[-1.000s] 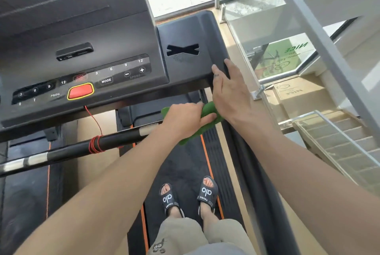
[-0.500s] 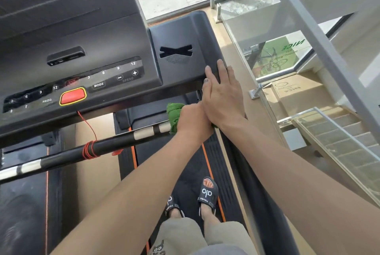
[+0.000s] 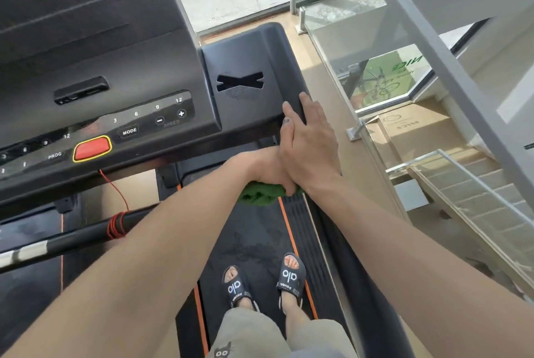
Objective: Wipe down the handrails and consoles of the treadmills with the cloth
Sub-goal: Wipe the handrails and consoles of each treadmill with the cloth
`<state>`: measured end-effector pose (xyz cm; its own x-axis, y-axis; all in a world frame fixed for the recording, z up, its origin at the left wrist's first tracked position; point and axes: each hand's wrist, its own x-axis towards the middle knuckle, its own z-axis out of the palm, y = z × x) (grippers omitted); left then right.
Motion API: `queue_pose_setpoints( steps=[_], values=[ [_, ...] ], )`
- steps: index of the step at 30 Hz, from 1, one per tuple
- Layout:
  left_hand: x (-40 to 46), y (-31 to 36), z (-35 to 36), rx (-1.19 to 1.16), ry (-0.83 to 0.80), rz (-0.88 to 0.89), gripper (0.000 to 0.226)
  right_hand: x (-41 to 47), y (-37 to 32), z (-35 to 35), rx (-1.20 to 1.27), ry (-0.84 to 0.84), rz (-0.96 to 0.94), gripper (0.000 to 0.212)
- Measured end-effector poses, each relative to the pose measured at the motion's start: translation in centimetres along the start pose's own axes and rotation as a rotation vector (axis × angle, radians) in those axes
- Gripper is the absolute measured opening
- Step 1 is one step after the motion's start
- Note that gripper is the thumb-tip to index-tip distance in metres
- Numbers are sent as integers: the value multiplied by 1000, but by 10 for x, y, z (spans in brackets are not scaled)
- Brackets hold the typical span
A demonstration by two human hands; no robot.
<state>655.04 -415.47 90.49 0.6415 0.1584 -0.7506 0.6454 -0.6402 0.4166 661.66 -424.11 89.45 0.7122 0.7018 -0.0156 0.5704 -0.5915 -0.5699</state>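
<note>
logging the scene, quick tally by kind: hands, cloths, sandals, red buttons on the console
hands: 2, left hand and right hand
green cloth: 1
sandals: 2, and
red button: 1
total: 6

The treadmill console (image 3: 121, 74) has white words on its buttons. One button says MODE (image 3: 129, 131). Another says PROG (image 3: 54, 155). The word SPEED (image 3: 171, 123) sits under a minus button (image 3: 159, 120) and a plus button (image 3: 181, 113). A row of numbers (image 3: 146, 110) reads 3, 6, 9, 12. More numbers on the left side read 6, 9, 12. Both black sandals (image 3: 291, 276) say "alo". The cardboard box (image 3: 410, 129) and the green sign (image 3: 387, 80) behind the glass say NICE, seen upside down.
</note>
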Motion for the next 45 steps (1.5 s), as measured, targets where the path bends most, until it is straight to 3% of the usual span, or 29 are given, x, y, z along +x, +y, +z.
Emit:
queue_pose_setpoints(
  steps=[3,5,9,12,16,18,23,26,28,31,33,35,40,45],
  values=[
    [-8,-6,32,357,414,10,34,-2,-3,2,-30,12,-6,53],
    [-8,-10,51,540,628,55,29,-2,-5,2,-43,13,-10,54],
    [-6,-14,62,731,841,169,32,-2,-3,2,-72,3,-8,55],
    [-10,-11,47,512,599,103,31,-1,-4,3,-82,-1,-10,55],
    [-18,-9,-9,171,207,185,43,-2,-1,-1,9,-34,1,49],
    [-19,-11,-15,170,152,188,40,-1,-1,-8,155,-46,28,47],
    [-23,-23,-18,99,325,180,37,11,-20,-40,409,109,59,34],
    [-40,-23,-46,-360,570,190,33,22,-43,-52,579,144,105,22],
    [-51,-21,-66,-667,643,189,36,31,-59,-54,707,42,171,23],
    [-57,-24,-87,-1099,654,109,44,47,-70,-49,1029,-380,255,41],
    [-62,-24,-94,-1294,668,95,52,50,-70,-45,1015,-549,229,42],
    [-65,-25,-96,-1376,649,121,48,53,-67,-41,915,-527,193,43],
    [-67,-28,-110,-1407,694,153,43,61,-62,-45,675,-416,116,20],
    [-68,-31,-136,-1319,779,191,37,81,-82,-55,617,-217,47,27]
  ],
)
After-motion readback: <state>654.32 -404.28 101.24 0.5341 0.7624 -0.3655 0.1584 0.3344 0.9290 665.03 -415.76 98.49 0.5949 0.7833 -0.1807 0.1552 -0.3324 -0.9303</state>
